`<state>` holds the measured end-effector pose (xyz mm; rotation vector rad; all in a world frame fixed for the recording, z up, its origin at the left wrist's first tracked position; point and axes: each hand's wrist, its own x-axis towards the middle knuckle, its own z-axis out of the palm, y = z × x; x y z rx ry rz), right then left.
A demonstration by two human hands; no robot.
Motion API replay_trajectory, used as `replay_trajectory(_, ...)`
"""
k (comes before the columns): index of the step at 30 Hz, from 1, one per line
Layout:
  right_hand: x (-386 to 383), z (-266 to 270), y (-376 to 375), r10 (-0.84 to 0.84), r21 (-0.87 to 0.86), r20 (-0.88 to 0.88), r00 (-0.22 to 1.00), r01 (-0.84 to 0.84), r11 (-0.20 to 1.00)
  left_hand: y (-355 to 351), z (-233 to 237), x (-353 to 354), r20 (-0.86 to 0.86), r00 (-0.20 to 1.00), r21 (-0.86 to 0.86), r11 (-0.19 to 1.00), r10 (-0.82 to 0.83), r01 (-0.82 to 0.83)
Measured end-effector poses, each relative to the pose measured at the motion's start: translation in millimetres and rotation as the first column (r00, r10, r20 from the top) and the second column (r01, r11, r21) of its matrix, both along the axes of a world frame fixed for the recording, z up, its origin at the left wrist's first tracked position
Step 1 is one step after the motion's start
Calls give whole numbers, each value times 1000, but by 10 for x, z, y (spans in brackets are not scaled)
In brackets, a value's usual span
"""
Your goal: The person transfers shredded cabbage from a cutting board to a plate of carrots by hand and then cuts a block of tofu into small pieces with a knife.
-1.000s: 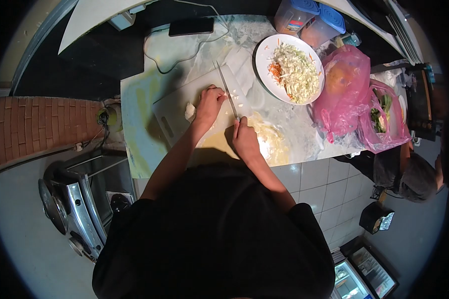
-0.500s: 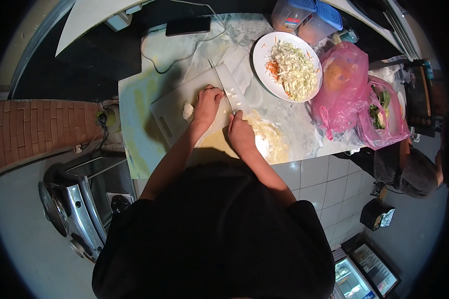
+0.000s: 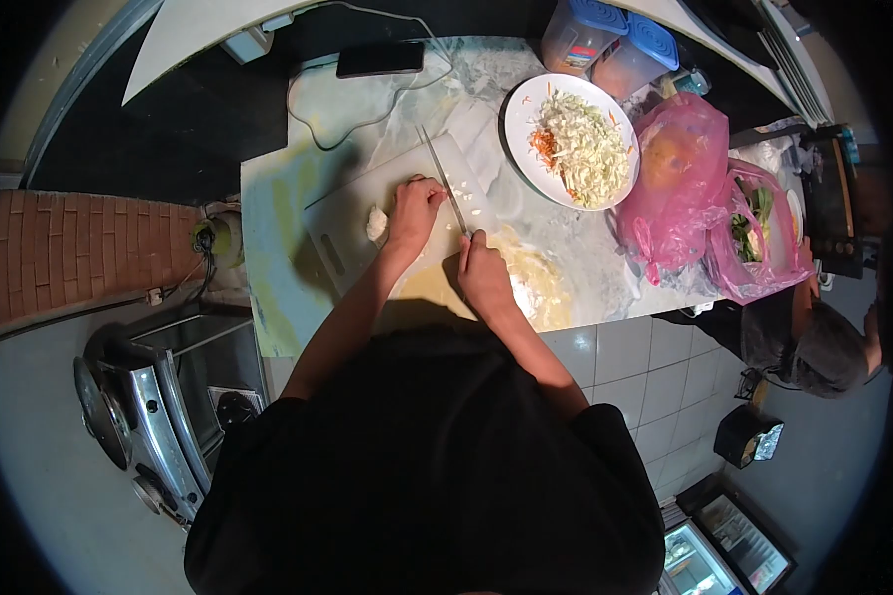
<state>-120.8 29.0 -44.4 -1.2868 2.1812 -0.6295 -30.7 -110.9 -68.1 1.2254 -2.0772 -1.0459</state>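
Observation:
My right hand (image 3: 483, 270) grips the handle of a kitchen knife (image 3: 446, 180), whose long blade points away from me over the white cutting board (image 3: 352, 203). On the board, my left hand (image 3: 417, 211) has its fingers curled and pressed together close beside the blade. Whatever sits under those fingertips is hidden. A pale white chunk of food (image 3: 376, 223) lies to the left of that hand. Small white cut bits (image 3: 474, 210) are scattered to the right of the blade.
Right of the board stands a white plate (image 3: 518, 149) of shredded cabbage and carrot. Beyond are pink plastic bags (image 3: 670, 188), blue-lidded containers (image 3: 633, 61) and a phone (image 3: 380, 59) with a cable. Another person (image 3: 814, 342) is at the far right.
The view has shifted slightly, so the table sits a little lower. Both hands stay at the board, and the knife's blade now shows a little more clearly beside the left fingers.

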Motion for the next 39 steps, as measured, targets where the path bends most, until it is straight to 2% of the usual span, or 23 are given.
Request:
replay_trajectory(6, 12, 1, -12, 21, 58, -21, 1000, -20, 998, -1, -15, 13, 39, 999, -63, 998, -19, 21)
replay_trajectory(12, 64, -22, -85, 9, 105, -92, 996, 0, 995, -3, -39, 3, 28, 1000, -3, 1000, 0, 0)
replay_trajectory(16, 19, -20, -202, 3, 104, -83, 997, 6, 995, 3, -25, 0, 17, 1000, -16, 1000, -14, 14)
replay_trajectory(18, -31, 10, -279, -1, 38, -3, 1000, 1, 999, -2, -12, 3, -30, 1000, 32, 999, -1, 2)
replay_trajectory(22, -91, 44, -221, 7, 22, 49, 999, -8, 1000, -24, 70, 6, -64, 998, 11, 1000, -17, 18)
replay_trajectory(25, -85, 84, -102, 5, 45, 37, 999, -7, 999, -47, 86, 1, -30, 1000, 109, 994, 7, -3)
replay_trajectory(27, -67, 66, -37, -30, 21, 57, 998, 29, 999, -59, 47, 0, -3, 1000, 1, 1000, 4, -4)
replay_trajectory(31, -43, -2, 28, -15, 21, 52, 999, 14, 1000, -16, 21, 17, -9, 1000, -10, 1000, -19, 19)
replay_trajectory(33, -44, -27, 39, 1, 16, 40, 999, -2, 1000, -2, 4, 18, 53, 999, -93, 996, -3, 8)
replay_trajectory(36, -35, -53, 24, 8, 34, 10, 1000, -8, 999, -13, -46, 23, 50, 999, -15, 1000, -18, 19)
replay_trajectory(39, -18, -17, -39, 9, 73, 3, 1000, -9, 997, -49, -26, 15, 65, 998, -72, 997, -24, 29)
